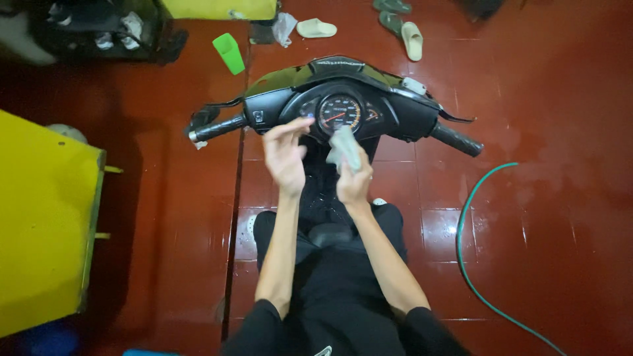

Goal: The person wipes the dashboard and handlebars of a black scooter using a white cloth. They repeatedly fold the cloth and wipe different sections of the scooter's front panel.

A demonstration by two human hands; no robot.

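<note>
I sit astride a black scooter (330,89) and look down on its handlebar and round speedometer (340,112). My right hand (354,181) is closed on a pale grey cloth (345,148), which is held up just below the speedometer. My left hand (285,155) is raised beside it with fingers spread, holding nothing, its fingertips close to the left side of the instrument panel. The left grip (217,128) and right grip (456,140) stick out to either side.
The wet red tiled floor (541,198) carries a green hose (471,231) curving at the right. A yellow box (43,224) stands at the left. A green cup (229,53), pale sandals (412,39) and a dark rack (99,29) lie beyond the scooter.
</note>
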